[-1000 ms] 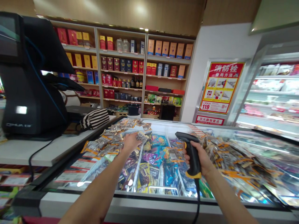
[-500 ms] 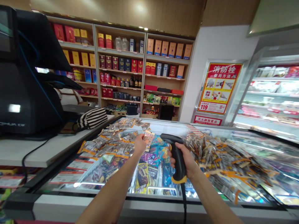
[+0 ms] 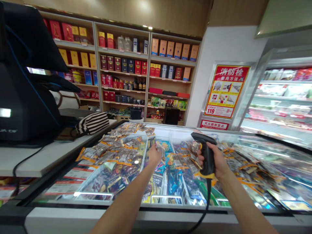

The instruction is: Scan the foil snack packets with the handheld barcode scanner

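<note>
My right hand (image 3: 216,161) is wrapped round the grip of a black and yellow barcode scanner (image 3: 206,152), held upright above the glass lid of a chest freezer (image 3: 170,208), its cable hanging down over the front edge. My left hand (image 3: 154,154) reaches out over the middle of the lid and pinches a small clear snack packet (image 3: 161,148). Several more of these packets with orange labels lie heaped on the glass at the left (image 3: 117,151) and at the right (image 3: 243,165). Ice-cream packs show through the glass below.
A black checkout terminal (image 3: 24,87) stands on a white counter (image 3: 48,156) at the left, with a striped pouch (image 3: 91,123) beside it. Shelves of boxed goods (image 3: 136,68) fill the back wall. A red fire-hydrant poster (image 3: 224,91) and an open chiller (image 3: 280,97) are at the right.
My left hand lifted a packet from the left pile and carried it toward the middle. The scanner first swung left toward the packet, then back to the right and higher.
</note>
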The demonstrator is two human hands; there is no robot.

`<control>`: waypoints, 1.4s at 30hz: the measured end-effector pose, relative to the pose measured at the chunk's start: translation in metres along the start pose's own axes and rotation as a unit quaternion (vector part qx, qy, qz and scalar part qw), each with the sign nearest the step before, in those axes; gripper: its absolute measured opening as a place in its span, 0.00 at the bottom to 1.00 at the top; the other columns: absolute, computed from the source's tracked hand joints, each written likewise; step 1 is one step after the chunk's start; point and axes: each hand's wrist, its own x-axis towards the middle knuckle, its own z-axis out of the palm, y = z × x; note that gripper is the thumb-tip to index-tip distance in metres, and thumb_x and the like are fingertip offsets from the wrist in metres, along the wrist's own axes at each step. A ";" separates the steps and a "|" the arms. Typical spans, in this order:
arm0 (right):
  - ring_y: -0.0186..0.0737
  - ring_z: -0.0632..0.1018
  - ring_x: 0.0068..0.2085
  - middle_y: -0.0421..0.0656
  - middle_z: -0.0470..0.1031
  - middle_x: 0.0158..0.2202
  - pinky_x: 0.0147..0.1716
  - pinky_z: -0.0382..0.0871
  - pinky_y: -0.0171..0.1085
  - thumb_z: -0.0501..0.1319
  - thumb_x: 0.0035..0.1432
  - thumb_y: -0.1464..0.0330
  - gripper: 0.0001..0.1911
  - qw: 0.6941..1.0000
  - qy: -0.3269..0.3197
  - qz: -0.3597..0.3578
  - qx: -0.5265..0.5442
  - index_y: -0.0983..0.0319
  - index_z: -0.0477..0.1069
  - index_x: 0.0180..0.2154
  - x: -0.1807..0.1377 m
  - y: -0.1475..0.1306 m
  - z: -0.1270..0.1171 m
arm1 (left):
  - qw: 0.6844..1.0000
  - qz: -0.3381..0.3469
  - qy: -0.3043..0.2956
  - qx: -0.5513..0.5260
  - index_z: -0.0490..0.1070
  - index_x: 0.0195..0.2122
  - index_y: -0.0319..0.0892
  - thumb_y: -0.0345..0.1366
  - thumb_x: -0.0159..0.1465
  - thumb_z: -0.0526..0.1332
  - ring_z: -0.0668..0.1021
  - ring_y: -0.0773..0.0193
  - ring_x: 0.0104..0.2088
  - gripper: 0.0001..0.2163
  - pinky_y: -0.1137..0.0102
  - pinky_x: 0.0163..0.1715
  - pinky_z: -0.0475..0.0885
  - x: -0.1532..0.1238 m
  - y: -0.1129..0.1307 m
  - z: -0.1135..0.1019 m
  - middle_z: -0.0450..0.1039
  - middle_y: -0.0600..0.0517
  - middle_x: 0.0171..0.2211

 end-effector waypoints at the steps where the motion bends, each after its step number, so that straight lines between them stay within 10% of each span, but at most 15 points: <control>1: 0.30 0.66 0.16 0.39 0.66 0.17 0.13 0.61 0.30 0.53 0.48 0.62 0.11 1.000 0.014 -0.005 0.000 0.63 0.64 0.25 -0.001 -0.005 -0.009 | 1.000 0.012 -0.018 0.008 0.62 0.45 0.39 0.37 0.58 0.52 0.72 0.63 0.38 0.14 0.62 0.36 0.68 -0.006 0.006 0.008 0.66 0.48 0.42; 16: 0.30 0.65 0.16 0.39 0.66 0.18 0.14 0.61 0.31 0.53 0.48 0.63 0.09 0.995 0.089 -0.047 0.008 0.63 0.64 0.25 -0.015 -0.022 -0.046 | 0.955 0.120 -0.208 0.175 0.46 0.56 0.28 0.57 0.52 0.38 0.44 0.47 0.58 0.40 0.51 0.52 0.39 -0.078 0.066 0.082 0.44 0.37 0.58; 21: 0.29 0.65 0.17 0.40 0.67 0.19 0.14 0.61 0.30 0.53 0.47 0.62 0.10 0.998 0.052 -0.034 0.010 0.63 0.65 0.26 -0.004 -0.012 -0.035 | 0.966 0.080 -0.152 0.191 0.47 0.56 0.28 0.57 0.53 0.38 0.49 0.47 0.57 0.39 0.52 0.51 0.45 -0.054 0.046 0.048 0.47 0.37 0.57; 31: 0.29 0.65 0.16 0.39 0.67 0.18 0.12 0.61 0.29 0.54 0.47 0.63 0.10 1.000 -0.001 0.007 -0.006 0.63 0.64 0.25 0.016 0.027 0.013 | 0.957 -0.027 0.056 0.282 0.56 0.51 0.29 0.46 0.56 0.47 0.51 0.43 0.56 0.27 0.46 0.49 0.42 -0.007 -0.056 -0.087 0.52 0.31 0.54; 42: 0.29 0.66 0.15 0.38 0.67 0.17 0.12 0.62 0.30 0.53 0.48 0.62 0.11 0.996 -0.044 0.081 -0.017 0.63 0.64 0.26 0.012 0.058 0.058 | 0.968 0.027 0.006 0.251 0.61 0.46 0.41 0.39 0.58 0.52 0.67 0.59 0.46 0.16 0.56 0.44 0.61 -0.020 -0.058 -0.070 0.62 0.47 0.48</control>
